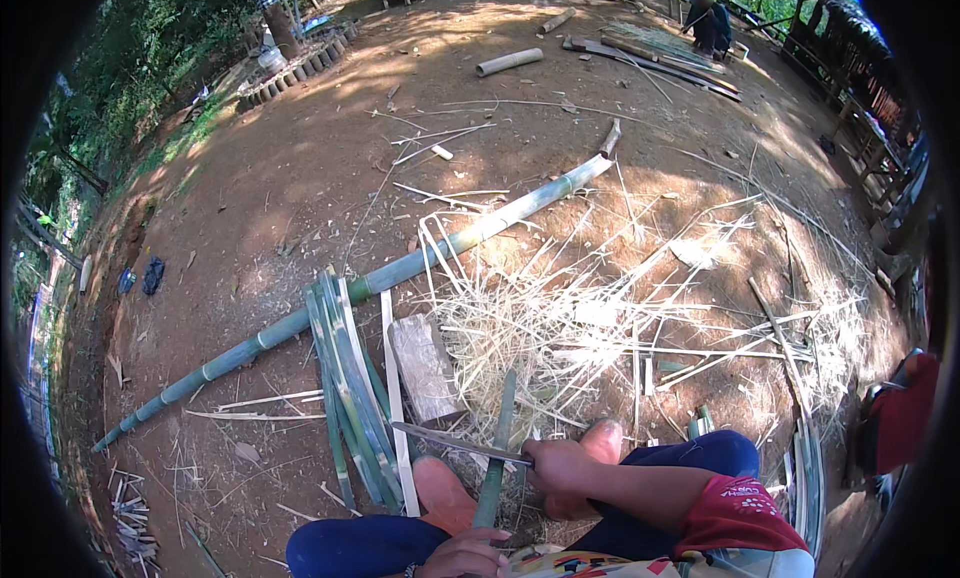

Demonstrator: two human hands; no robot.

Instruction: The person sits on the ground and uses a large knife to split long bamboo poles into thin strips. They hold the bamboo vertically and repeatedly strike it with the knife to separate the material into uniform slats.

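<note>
My right hand (560,467) is closed round the handle of a machete (445,439). Its long blade points left and lies across a green bamboo strip (491,488) between my knees. At the lower edge my left hand (465,555) is closed on the near end of that strip, partly cut off by the frame. The strip slants away from me, and its far end (509,383) lies over pale shavings. Just beyond the blade a rough wooden block (422,366) rests on the ground.
A long green bamboo pole (400,270) runs diagonally across the ground. Split bamboo strips (345,388) lean over it on the left. Thin pale shavings (560,313) heap ahead. My orange boots (443,486) flank the strip. Another person (708,26) crouches at the far right.
</note>
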